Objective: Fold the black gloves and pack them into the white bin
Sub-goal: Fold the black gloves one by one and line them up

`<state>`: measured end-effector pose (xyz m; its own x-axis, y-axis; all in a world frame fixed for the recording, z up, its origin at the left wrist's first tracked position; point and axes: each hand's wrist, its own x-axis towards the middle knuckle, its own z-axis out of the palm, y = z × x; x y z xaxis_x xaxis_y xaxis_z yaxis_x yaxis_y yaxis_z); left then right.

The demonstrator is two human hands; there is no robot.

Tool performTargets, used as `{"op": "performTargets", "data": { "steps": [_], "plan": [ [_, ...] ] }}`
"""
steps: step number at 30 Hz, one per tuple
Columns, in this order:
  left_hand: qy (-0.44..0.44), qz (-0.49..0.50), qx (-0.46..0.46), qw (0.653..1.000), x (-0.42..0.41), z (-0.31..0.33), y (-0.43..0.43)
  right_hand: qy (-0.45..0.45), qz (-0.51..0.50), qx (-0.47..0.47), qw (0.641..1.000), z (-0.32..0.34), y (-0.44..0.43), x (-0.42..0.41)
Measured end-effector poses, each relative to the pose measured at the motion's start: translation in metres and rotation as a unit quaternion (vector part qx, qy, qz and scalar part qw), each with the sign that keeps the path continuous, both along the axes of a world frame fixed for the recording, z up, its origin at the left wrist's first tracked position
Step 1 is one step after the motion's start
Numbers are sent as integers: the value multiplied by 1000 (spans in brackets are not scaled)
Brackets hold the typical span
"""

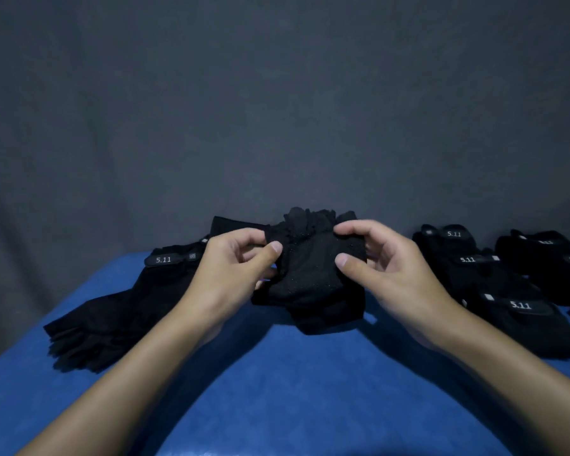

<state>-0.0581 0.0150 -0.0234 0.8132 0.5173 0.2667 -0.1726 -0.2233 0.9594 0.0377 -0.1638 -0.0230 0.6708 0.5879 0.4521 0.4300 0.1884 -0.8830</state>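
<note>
A folded black glove [313, 274] is held up just above the blue table, its fingertips bunched at the top. My left hand [234, 271] pinches its left edge between thumb and fingers. My right hand [385, 268] pinches its right edge the same way. Another black glove [119, 311] lies flat to the left, with a "5.11" wrist strap. Several more black gloves [500, 291] with the same label lie piled to the right. The white bin is not in view.
The blue table surface [277, 390] fills the foreground under my forearms. A dark grey cloth backdrop [277, 110] hangs behind the table's far edge. More gloves [553, 258] reach the right border of the view.
</note>
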Motion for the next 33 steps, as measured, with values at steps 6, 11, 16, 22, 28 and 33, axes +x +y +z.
{"op": "performTargets", "data": {
  "steps": [6,11,16,22,28,33],
  "plan": [
    [-44,-8,-11,999,3,1,0,43,85,-54,994,-5,-8,-3],
    [-29,-14,-78,996,6,-4,9,31,60,-82,994,-9,-6,-3],
    [100,11,-54,993,15,-25,16,2,-2,-234,972,-12,-14,5],
    [101,26,309,945,4,-29,14,-220,-82,-389,891,-19,-21,10],
    [140,-88,386,907,9,-41,8,-282,34,-370,884,-25,-17,-3],
    [183,-84,417,886,5,-40,8,-315,10,-360,878,-38,-13,-7]
  ]
}}
